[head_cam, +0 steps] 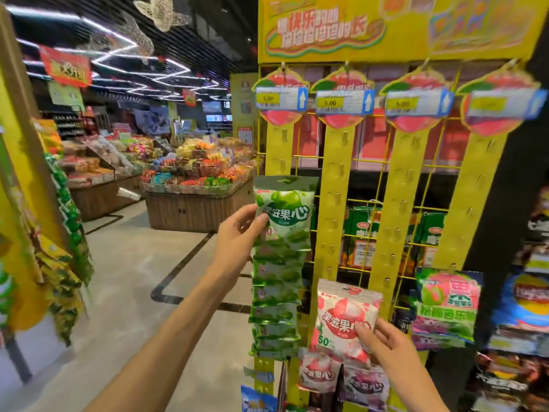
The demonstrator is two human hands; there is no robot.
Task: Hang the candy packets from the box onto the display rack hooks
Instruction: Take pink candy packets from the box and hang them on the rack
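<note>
- Head view has you facing a yellow display rack (341, 173) that fills the right half of the frame, with four yellow hanging strips running down its wire grid.
- Your left hand (237, 233), at the centre of the frame, pinches the left edge of a green candy packet (285, 215) between thumb and curled fingers; that is all the grip has hold of.
- That green packet sits at the top of a column of green packets (274, 301) hanging down the leftmost strip, each one overlapping the next.
- Your right hand (383, 343), at the lower right, pinches the lower right corner of a pink candy packet (344, 316), fingers curled around its edge.
- The pink packet's top edge lies against the second strip from the left; whether it is on a hook, you cannot tell.
- More pink and purple packets (341, 379) hang just below it on the same strip.
- A pink-and-green packet (447, 301) hangs low on the fourth strip, at the right of the frame.
- Four peach-shaped tags with price labels (279, 98) hang along the top of the rack, under a yellow header board (326, 28).
- Snack bins (193, 173) stand across the aisle at the centre left of the frame, well apart from the rack.
</note>
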